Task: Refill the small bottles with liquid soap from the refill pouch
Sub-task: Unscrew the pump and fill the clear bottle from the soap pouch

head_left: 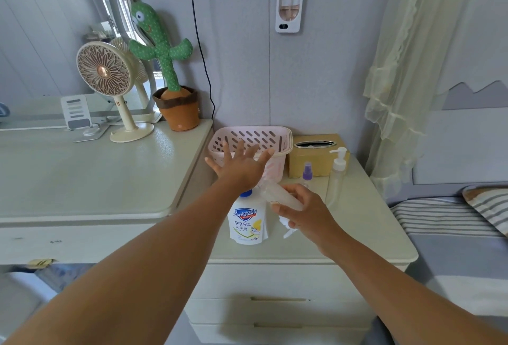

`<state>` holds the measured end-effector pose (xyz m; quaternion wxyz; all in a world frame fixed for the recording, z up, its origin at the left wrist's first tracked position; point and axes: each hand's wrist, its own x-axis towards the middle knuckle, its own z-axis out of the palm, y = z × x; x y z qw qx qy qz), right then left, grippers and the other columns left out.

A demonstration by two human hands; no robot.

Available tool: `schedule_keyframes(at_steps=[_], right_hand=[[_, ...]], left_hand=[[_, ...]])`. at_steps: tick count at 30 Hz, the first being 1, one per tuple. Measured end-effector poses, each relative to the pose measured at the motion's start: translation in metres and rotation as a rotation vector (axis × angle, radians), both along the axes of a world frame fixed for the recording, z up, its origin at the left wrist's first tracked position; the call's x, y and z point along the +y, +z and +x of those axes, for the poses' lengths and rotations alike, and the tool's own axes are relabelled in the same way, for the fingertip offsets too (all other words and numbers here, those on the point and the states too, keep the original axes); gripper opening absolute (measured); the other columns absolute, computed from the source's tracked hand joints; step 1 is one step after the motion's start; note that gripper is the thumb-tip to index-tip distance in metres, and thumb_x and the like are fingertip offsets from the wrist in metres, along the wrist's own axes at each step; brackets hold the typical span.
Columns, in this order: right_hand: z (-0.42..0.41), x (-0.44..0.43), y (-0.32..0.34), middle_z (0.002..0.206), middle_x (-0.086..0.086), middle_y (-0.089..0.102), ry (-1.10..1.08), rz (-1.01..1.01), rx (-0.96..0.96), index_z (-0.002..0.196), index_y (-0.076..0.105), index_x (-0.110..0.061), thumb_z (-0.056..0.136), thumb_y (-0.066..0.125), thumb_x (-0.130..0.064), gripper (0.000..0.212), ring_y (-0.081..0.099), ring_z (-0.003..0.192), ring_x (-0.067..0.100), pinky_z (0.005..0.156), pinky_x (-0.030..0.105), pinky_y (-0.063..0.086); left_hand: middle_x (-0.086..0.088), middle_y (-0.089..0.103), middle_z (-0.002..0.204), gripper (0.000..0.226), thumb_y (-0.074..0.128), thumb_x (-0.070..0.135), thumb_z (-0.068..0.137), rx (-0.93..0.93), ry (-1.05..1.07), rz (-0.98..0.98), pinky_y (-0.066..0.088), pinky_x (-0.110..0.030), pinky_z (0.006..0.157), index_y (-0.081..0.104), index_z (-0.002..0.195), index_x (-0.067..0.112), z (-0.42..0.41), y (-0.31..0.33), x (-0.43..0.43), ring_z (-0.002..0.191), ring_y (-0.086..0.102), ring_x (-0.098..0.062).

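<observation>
A white Safeguard refill pouch (pixel 248 222) with a blue cap stands on the low cream cabinet (pixel 365 237). My right hand (pixel 303 211) grips a small clear bottle (pixel 280 196), tilted, just right of the pouch; its white pump head (pixel 287 228) hangs below my fingers. My left hand (pixel 242 166) hovers with fingers spread over the pouch and in front of the pink basket, holding nothing. A small spray bottle with a purple top (pixel 307 173) and a taller clear pump bottle (pixel 336 174) stand behind my right hand.
A pink slotted basket (pixel 275 135) and a tan tissue box (pixel 316 157) sit at the cabinet's back. The higher dresser on the left carries a desk fan (pixel 107 75), a plush cactus (pixel 167 69) and a phone stand (pixel 78 113). A bed (pixel 453 234) lies to the right.
</observation>
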<state>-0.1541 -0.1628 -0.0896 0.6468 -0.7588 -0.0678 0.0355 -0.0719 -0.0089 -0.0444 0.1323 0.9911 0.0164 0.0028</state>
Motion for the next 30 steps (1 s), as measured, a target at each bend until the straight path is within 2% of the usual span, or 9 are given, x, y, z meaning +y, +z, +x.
schedule_keyframes(at_steps=[7, 10, 13, 16, 19, 22, 23, 27, 30], right_hand=[[0.001, -0.002, 0.005, 0.102, -0.004, 0.058, -0.003, 0.013, -0.012, 0.115, 0.056, -0.028, 0.083, 0.072, -0.026, 0.035, 0.057, 0.087, 0.015, 0.066, 0.024, 0.052], [0.002, 0.000, 0.004, 0.101, -0.005, 0.058, -0.003, 0.015, -0.010, 0.113, 0.056, -0.029, 0.083, 0.072, -0.025, 0.034, 0.058, 0.088, 0.014, 0.068, 0.026, 0.052], [0.003, 0.000, 0.000, 0.099, -0.005, 0.059, -0.001, -0.008, -0.002, 0.112, 0.056, -0.031, 0.083, 0.072, -0.024, 0.033, 0.058, 0.086, 0.013, 0.066, 0.025, 0.052], [0.001, -0.001, -0.002, 0.098, -0.004, 0.057, 0.000, -0.005, 0.000, 0.113, 0.055, -0.030, 0.083, 0.071, -0.023, 0.034, 0.057, 0.084, 0.012, 0.065, 0.023, 0.051], [0.001, -0.001, 0.000, 0.099, -0.004, 0.057, -0.010, -0.008, 0.006, 0.115, 0.056, -0.028, 0.083, 0.071, -0.025, 0.035, 0.057, 0.084, 0.012, 0.064, 0.022, 0.051], [0.002, -0.002, 0.003, 0.098, -0.006, 0.058, -0.002, 0.008, 0.004, 0.116, 0.057, -0.027, 0.083, 0.072, -0.024, 0.036, 0.057, 0.084, 0.013, 0.065, 0.023, 0.051], [0.002, -0.002, 0.003, 0.098, -0.006, 0.058, 0.002, 0.012, 0.001, 0.116, 0.057, -0.027, 0.083, 0.072, -0.024, 0.036, 0.057, 0.083, 0.013, 0.065, 0.024, 0.051], [0.002, -0.002, 0.004, 0.098, -0.006, 0.058, 0.008, 0.013, -0.005, 0.113, 0.058, -0.028, 0.083, 0.072, -0.024, 0.034, 0.057, 0.084, 0.013, 0.066, 0.025, 0.051], [0.002, -0.002, 0.001, 0.098, -0.004, 0.058, 0.018, -0.001, -0.003, 0.109, 0.057, -0.031, 0.083, 0.072, -0.022, 0.031, 0.056, 0.082, 0.012, 0.066, 0.025, 0.050]], left_hand=[[0.003, -0.014, 0.159, 0.067, 0.005, 0.070, 0.090, -0.041, -0.008, 0.120, -0.017, -0.069, 0.103, 0.004, 0.150, 0.041, 0.000, 0.018, -0.001, 0.143, -0.024, -0.028], [0.004, -0.013, 0.160, 0.068, 0.004, 0.072, 0.089, -0.029, -0.009, 0.061, -0.018, -0.068, 0.103, 0.007, 0.150, 0.042, 0.003, 0.012, 0.000, 0.144, -0.023, -0.028], [0.008, -0.008, 0.159, 0.087, -0.012, 0.083, 0.073, -0.025, -0.031, 0.019, -0.020, -0.068, 0.105, 0.011, 0.148, 0.046, 0.009, -0.003, 0.004, 0.144, -0.022, -0.026], [0.006, -0.008, 0.159, 0.085, -0.012, 0.081, 0.075, -0.012, -0.033, 0.028, -0.013, -0.068, 0.108, 0.010, 0.148, 0.045, 0.014, -0.012, 0.004, 0.143, -0.023, -0.030], [0.007, -0.003, 0.160, 0.112, -0.028, 0.089, 0.052, -0.015, -0.046, 0.046, -0.013, -0.067, 0.108, 0.011, 0.148, 0.046, 0.018, -0.009, 0.005, 0.145, -0.020, -0.026], [0.006, -0.008, 0.160, 0.074, -0.001, 0.076, 0.084, 0.012, 0.010, 0.025, -0.017, -0.069, 0.104, 0.011, 0.150, 0.044, 0.007, 0.011, 0.001, 0.146, -0.018, -0.027], [0.005, -0.009, 0.160, 0.067, 0.004, 0.071, 0.090, 0.004, 0.015, 0.029, -0.016, -0.069, 0.104, 0.010, 0.150, 0.043, 0.004, 0.015, -0.001, 0.146, -0.017, -0.028], [0.005, -0.009, 0.160, 0.066, 0.005, 0.070, 0.090, -0.001, -0.003, 0.000, -0.017, -0.069, 0.103, 0.011, 0.150, 0.043, 0.005, 0.010, 0.002, 0.145, -0.018, -0.027], [0.007, -0.006, 0.159, 0.076, -0.004, 0.078, 0.082, -0.012, -0.021, -0.003, -0.020, -0.067, 0.104, 0.012, 0.149, 0.045, 0.007, -0.003, 0.005, 0.145, -0.021, -0.025]])
